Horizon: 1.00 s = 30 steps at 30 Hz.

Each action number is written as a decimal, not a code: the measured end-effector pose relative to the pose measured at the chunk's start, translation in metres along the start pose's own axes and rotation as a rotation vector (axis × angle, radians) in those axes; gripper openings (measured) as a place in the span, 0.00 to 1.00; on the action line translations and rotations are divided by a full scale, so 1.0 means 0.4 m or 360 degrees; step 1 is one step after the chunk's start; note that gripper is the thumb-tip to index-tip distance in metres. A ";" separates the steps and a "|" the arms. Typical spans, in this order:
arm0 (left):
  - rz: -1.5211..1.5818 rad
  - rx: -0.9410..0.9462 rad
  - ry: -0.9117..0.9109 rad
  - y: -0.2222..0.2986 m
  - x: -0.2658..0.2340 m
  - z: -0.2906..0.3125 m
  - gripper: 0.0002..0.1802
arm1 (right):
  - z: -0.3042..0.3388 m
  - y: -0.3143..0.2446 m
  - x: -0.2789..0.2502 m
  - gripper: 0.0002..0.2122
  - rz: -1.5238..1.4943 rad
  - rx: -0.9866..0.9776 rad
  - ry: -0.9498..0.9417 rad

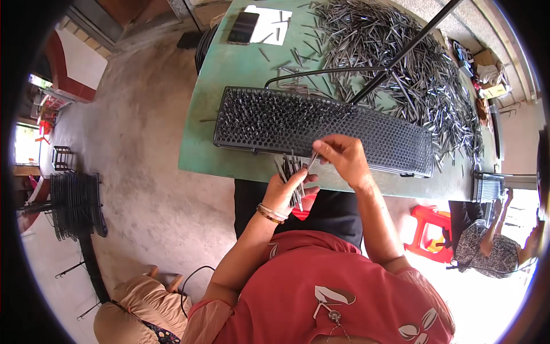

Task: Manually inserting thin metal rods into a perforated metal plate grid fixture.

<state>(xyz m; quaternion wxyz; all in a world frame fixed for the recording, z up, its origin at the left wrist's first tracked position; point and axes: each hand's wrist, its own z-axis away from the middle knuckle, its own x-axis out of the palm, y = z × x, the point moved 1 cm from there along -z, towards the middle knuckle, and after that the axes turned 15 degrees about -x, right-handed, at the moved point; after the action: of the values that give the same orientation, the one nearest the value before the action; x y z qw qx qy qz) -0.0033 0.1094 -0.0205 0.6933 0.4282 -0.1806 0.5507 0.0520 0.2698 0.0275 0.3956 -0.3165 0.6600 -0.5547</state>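
My left hand is closed round a bundle of slender grey metal pieces, whose ends stick out above and below the fingers. Just right of it, my right hand pinches one slender metal piece between thumb and fingertips, close to the left thumb. Both hands are at the near edge of a long black perforated rack. Many similar pieces stand upright in its holes on the left side, while the holes toward the right show bare. What the pieces are for cannot be made out.
The rack rests on a green table. Behind it lies a big heap of loose metal pieces, crossed by a black pole. A phone sits on white paper at the far left. Other people and a red stool are nearby.
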 end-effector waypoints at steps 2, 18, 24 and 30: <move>0.0078 0.0010 0.0034 -0.002 -0.012 -0.006 0.13 | -0.021 -0.019 0.001 0.12 0.0016 -0.0062 0.0180; 0.0004 -0.0068 0.0091 -0.013 -0.020 0.007 0.11 | -0.098 0.011 0.048 0.07 0.0617 -0.0718 0.0293; -0.0017 -0.0076 0.0092 -0.014 -0.020 0.008 0.12 | -0.102 -0.003 0.045 0.06 0.0871 -0.1045 0.0107; -0.0025 -0.0085 0.0088 -0.019 -0.025 0.007 0.12 | -0.106 0.016 0.056 0.06 0.0867 -0.1138 0.0070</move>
<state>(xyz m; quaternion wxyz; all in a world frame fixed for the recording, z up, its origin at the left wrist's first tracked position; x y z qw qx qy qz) 0.0010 0.1010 -0.0292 0.7135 0.3955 -0.1726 0.5520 0.0043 0.2723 0.0203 0.3790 -0.2361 0.8777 -0.1740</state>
